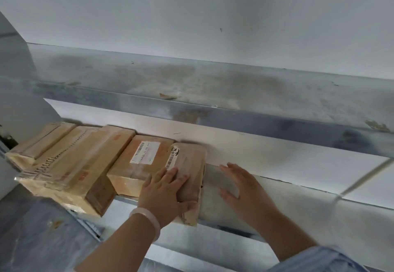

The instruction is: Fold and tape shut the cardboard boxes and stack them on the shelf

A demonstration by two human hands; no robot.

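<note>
As I watch thru the head cam, two forearms reach up and fwd, nearest to me: the right one in a blue striped sleeve (319, 259), the left one bare w/ a white bangle (147, 218) at the wrist. L hand (166, 188) lies on the rightmost box (189, 169). Its fingers are straight and spread flat over the top, and the thumb is laid along the near end; it's pressing, not gripping. R hand (236, 186) is wide open, fingers fanned, holding nothing. It's over bare metal just right of that box, and I can't tell if the palm touches down.

The box sits on the lower shelf (213, 214), near end at approx the front edge, barcode sticker on its far left corner. Its left side is tight against a labelled box (140, 161) w/ a white label on top. Left again is a big box (81, 165) that juts nearer than the rest, then a far-left box (36, 144) partly tucked behind it. All four are closed and in one row.

Farther back and above is a dusty upper shelf (213, 84), then a plain pale wall (191, 5).
</note>
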